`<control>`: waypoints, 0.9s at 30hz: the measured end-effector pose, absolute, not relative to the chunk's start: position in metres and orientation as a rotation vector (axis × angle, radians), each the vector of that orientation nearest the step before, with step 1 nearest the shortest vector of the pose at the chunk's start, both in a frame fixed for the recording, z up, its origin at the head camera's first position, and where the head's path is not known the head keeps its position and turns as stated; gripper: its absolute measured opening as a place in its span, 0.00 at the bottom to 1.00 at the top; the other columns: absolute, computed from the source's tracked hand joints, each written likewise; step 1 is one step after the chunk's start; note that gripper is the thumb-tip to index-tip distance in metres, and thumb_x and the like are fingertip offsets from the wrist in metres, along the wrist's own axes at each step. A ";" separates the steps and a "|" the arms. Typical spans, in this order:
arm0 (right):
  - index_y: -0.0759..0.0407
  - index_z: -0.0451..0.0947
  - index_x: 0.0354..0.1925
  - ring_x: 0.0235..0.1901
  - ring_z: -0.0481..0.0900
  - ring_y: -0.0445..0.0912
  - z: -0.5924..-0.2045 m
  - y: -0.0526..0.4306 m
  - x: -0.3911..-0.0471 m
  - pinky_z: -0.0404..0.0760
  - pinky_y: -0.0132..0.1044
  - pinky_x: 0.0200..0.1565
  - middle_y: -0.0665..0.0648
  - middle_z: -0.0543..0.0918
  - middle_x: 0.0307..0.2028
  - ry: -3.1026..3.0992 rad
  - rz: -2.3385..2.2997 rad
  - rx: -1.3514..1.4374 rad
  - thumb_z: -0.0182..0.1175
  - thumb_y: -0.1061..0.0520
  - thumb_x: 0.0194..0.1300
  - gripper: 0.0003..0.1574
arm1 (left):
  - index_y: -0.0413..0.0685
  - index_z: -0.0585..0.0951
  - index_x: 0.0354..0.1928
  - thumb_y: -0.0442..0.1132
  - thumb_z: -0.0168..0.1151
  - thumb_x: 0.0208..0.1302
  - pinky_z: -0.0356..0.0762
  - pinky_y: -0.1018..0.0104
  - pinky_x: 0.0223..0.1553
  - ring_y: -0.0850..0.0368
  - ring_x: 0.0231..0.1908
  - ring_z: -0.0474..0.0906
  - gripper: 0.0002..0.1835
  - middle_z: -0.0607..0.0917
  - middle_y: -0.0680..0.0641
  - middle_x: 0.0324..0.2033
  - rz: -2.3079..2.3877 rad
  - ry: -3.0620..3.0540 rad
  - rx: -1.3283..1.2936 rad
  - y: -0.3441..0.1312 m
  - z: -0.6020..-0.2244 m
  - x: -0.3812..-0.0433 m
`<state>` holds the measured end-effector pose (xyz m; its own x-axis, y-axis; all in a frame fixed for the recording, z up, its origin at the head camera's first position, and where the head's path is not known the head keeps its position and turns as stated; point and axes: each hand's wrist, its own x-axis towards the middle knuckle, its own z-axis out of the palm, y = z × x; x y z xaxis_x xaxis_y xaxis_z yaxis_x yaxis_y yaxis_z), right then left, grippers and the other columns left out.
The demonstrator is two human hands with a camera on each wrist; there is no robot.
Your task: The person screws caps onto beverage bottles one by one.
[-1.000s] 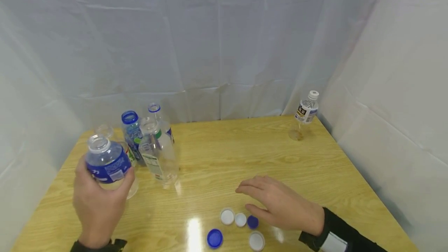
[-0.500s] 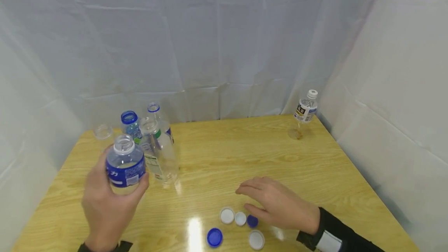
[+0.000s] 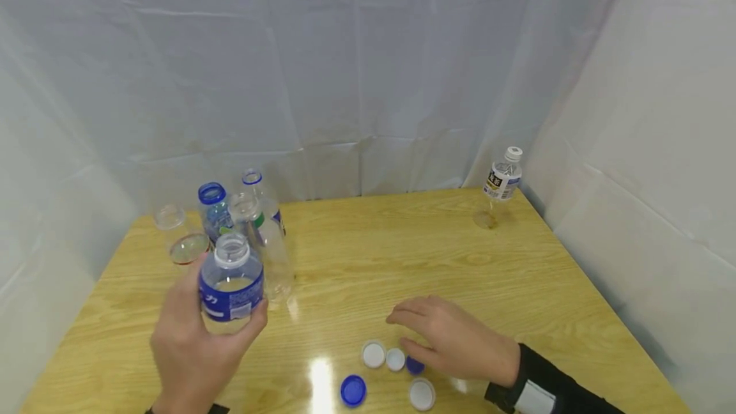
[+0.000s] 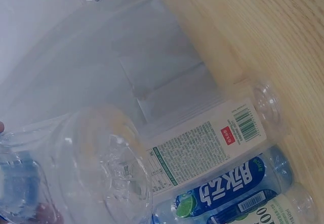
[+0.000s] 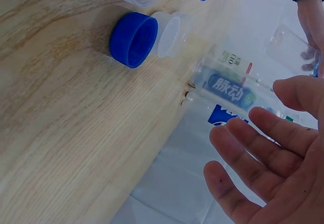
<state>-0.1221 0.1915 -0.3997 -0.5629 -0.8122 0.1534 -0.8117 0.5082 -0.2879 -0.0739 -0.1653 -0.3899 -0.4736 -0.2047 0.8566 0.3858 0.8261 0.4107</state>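
My left hand (image 3: pixel 195 347) grips a clear plastic bottle (image 3: pixel 232 289) with a blue label, fingers and thumb round its body. Its white-ringed neck has no cap and points up. In the left wrist view the bottle's clear base (image 4: pixel 109 166) fills the lower left. My right hand (image 3: pixel 454 344) holds nothing; its fingers are relaxed and spread, as the right wrist view shows. Just beside its thumb lies a dark blue cap (image 3: pixel 414 366), partly covered in the head view. Near it are a small white cap (image 3: pixel 395 360), two larger white caps (image 3: pixel 422 395) and a bright blue cap (image 3: pixel 353 391).
Several uncapped bottles stand at the table's left: a blue one (image 3: pixel 213 209), a tall clear one (image 3: pixel 276 267), one with a blue neck ring (image 3: pixel 253 179) and a clear one (image 3: pixel 171 217) at far left. A white-capped bottle (image 3: pixel 503 183) stands at the back right. White sheets (image 3: pixel 368 82) enclose the table.
My left hand has carried the blue-labelled bottle to the right and slightly down, uncovering the clear bottle at far left. My right hand has barely moved.
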 end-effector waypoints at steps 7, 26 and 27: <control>0.53 0.79 0.60 0.55 0.81 0.42 -0.408 0.189 -0.123 0.82 0.42 0.56 0.49 0.83 0.55 2.689 -0.529 -1.504 0.63 0.49 0.71 0.22 | 0.36 0.76 0.65 0.70 0.62 0.55 0.70 0.79 0.49 0.41 0.41 0.80 0.48 0.85 0.35 0.47 -0.670 -1.982 -0.183 -0.158 -0.393 -0.073; 0.48 0.78 0.61 0.49 0.79 0.39 -0.426 0.177 -0.126 0.80 0.42 0.49 0.46 0.83 0.52 2.670 -0.100 -1.358 0.63 0.33 0.66 0.33 | 0.35 0.76 0.63 0.72 0.58 0.59 0.73 0.66 0.47 0.42 0.43 0.81 0.48 0.85 0.36 0.48 -0.632 -2.020 -0.259 -0.141 -0.402 -0.074; 0.47 0.79 0.61 0.47 0.79 0.38 -0.427 0.177 -0.127 0.79 0.40 0.47 0.45 0.83 0.50 2.662 -0.091 -1.356 0.63 0.33 0.66 0.33 | 0.35 0.76 0.63 0.72 0.58 0.59 0.74 0.65 0.46 0.42 0.43 0.81 0.48 0.85 0.36 0.48 -0.630 -2.016 -0.264 -0.140 -0.402 -0.075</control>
